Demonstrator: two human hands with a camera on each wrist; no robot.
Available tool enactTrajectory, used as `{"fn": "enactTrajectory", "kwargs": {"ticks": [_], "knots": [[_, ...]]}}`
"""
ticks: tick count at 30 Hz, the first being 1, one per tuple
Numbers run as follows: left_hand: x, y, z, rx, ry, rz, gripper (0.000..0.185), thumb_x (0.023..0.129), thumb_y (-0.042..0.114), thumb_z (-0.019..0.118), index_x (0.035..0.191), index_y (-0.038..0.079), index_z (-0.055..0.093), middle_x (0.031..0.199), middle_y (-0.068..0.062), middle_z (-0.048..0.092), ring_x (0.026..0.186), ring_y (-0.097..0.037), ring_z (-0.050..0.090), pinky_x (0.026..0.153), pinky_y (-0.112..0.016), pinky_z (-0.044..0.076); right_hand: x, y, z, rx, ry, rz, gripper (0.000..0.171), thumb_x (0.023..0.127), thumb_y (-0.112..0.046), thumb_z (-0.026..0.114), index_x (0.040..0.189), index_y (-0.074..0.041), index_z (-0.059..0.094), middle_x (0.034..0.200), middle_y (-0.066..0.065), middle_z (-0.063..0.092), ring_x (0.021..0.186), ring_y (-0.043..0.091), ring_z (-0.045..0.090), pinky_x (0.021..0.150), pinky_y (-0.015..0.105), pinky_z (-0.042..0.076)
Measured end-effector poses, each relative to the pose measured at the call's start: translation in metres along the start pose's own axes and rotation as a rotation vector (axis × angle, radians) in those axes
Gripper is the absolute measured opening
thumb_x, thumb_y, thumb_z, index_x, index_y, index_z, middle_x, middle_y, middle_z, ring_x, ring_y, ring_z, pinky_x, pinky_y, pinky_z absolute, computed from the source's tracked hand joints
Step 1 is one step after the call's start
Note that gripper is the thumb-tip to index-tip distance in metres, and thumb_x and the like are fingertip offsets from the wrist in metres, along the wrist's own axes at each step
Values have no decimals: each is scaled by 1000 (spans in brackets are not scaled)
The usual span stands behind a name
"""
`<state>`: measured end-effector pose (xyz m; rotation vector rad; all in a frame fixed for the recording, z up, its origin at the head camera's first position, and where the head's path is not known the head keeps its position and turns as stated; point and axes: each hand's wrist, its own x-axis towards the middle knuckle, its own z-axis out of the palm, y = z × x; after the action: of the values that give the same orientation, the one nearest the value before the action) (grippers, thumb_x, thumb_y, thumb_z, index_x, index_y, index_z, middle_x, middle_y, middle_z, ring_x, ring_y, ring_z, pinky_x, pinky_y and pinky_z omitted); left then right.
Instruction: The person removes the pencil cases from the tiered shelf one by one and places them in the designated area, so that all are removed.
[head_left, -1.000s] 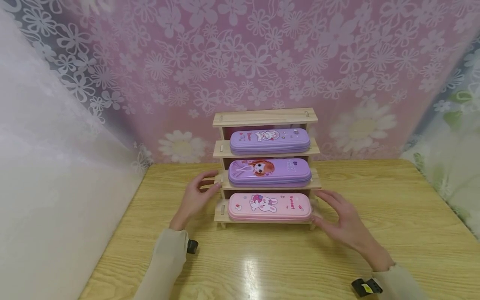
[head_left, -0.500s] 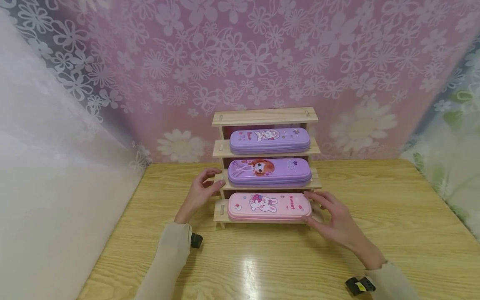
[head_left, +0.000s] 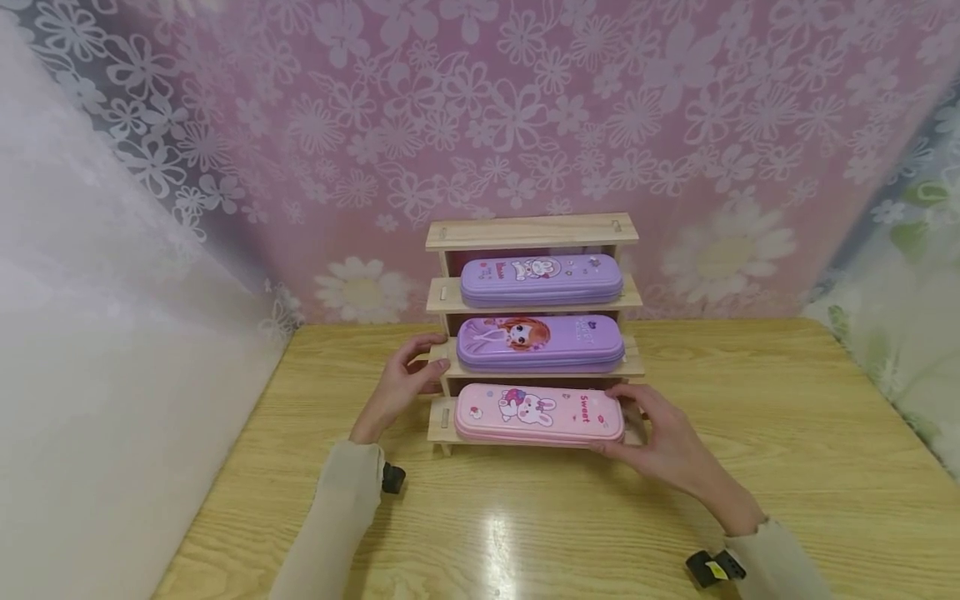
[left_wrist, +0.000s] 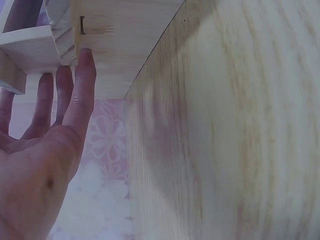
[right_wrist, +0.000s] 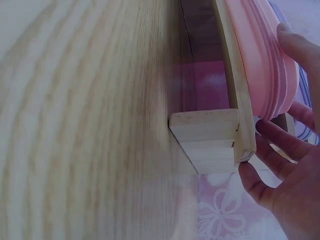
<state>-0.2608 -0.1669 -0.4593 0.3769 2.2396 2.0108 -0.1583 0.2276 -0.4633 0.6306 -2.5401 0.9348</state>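
Note:
A pink pencil case with a bunny and the word "Sweet" lies on the lowest tier of a stepped wooden rack. My right hand pinches its right end, thumb along the zipped front and fingers at the back. In the right wrist view the case's pink side shows under the thumb, just above the shelf board. My left hand grips the rack's left end at the second tier up; its fingertips touch the wood in the left wrist view.
Above sit a purple case with a red-haired girl and a lilac bunny case, each on its own tier. The rack stands at the back of a wood-grain table, before a pink floral curtain.
My right hand has moved left from the rack's edge onto the pink case, whose right end is slightly shifted. My left hand has come a little closer in against the rack.

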Motion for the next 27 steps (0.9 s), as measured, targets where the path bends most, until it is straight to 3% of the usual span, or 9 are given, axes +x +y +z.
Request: {"fn": "enactTrajectory", "kwargs": {"ticks": [6,9,14,19,27], "knots": [[2,1,2,-7,9,1,42,99,18,68,139,11,57,139,-17,54,101,-22,67,87,-63,57,3,-4,1,77,-84,115,73,71,-32,95,127,-9,55,123,8,66,118,27,62,100,51,51],[3,2,4,-20,15,4,42,99,16,68,139,10,57,139,-17,54,101,-21,67,87,-63,57,3,-3,-1,125,-110,167,72,71,-32,95,126,-10,53,123,8,64,118,25,59,103,55,50],[3,2,5,-17,20,2,41,99,16,68,138,9,57,139,-18,54,100,-20,68,86,-63,57,2,-2,-7,141,-125,209,75,70,-32,96,127,-14,51,126,5,62,115,10,54,94,37,51],[3,0,4,-22,27,-2,41,99,16,68,138,10,57,139,-17,54,100,-21,67,89,-68,54,-1,-1,-15,172,-118,172,76,71,-26,96,133,-14,54,130,4,61,110,-3,52,87,26,52],[-1,-3,3,-12,33,2,39,99,19,69,137,15,59,137,-13,56,101,-22,66,89,-68,54,-8,1,-30,221,-110,146,78,70,-10,93,138,-13,54,134,7,57,102,-3,53,82,16,49]]}}
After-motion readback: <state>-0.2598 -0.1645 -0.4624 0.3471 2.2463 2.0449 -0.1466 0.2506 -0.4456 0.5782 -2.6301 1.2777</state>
